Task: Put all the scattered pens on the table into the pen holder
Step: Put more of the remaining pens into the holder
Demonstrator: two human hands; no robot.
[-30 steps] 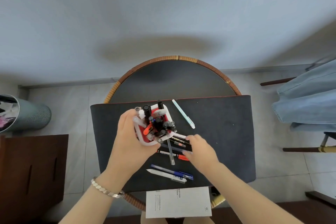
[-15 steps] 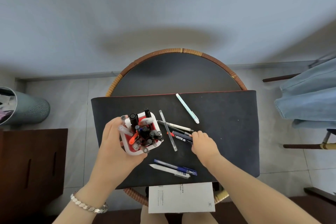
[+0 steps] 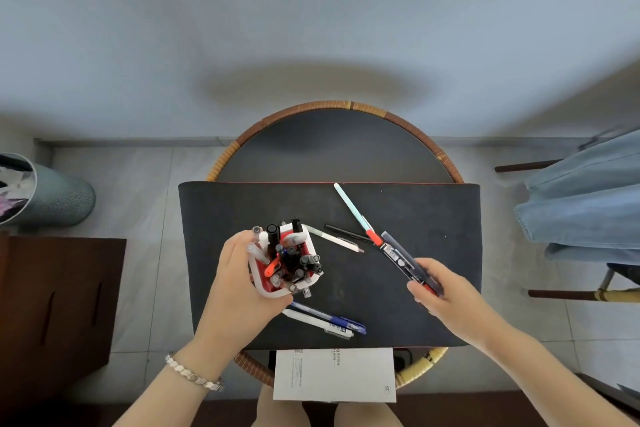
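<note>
We see the left hand [image 3: 239, 291] wrapped around the red-and-white pen holder [image 3: 285, 262], fingers curled on its near and left sides, holder standing on the black desk mat [image 3: 433, 218] left of the mat's centre. The holder is packed with pens, caps up, one orange among mostly black and clear ones

The right hand [image 3: 446, 298] is closed on a bundle of pens [image 3: 401, 258], gripped at their near ends, shafts pointing up and left, away from the hand. We make out a dark barrel and a red-capped tip in the bundle; exact count we cannot tell. The bundle sits right of the holder, well apart from it, and we cannot tell if it is lifted clear of the mat

Loose pens relative to the holder:
- mint green pen [image 3: 349, 208], up and to the right, lying diagonally, its lower end meeting the red tip of the held bundle
- white pen [image 3: 337, 241] just right of the holder, angled down-right
- thin black pen [image 3: 346, 232] just beyond the white one
- blue pen [image 3: 332, 317] and white gel pen [image 3: 317, 322], side by side, just below the holder, near the left hand's heel

A white paper sheet [image 3: 334, 374] overhangs the mat's near edge, below the holder. The mat lies across a round rattan-rimmed table [image 3: 332, 106]
</note>
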